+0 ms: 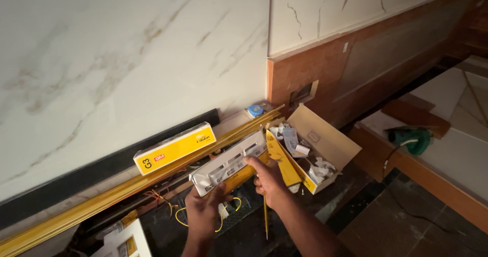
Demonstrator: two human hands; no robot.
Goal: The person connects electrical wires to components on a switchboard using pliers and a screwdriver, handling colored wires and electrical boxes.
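Here both hands grip one long white-and-yellow box [231,166], held tilted over the dark floor [406,221] near the marble wall [117,58]. Left hand [203,208] clasps its lower end from below; right hand [269,180] pinches the upper edge and also holds a thin yellow rod [265,217] hanging down. Just behind, a closed yellow box [174,147] rests on long gold strips [101,198]. Right beside the held box, an open cardboard carton [325,140] holds white parts. Green power tool [414,139] lies well apart on a white board.
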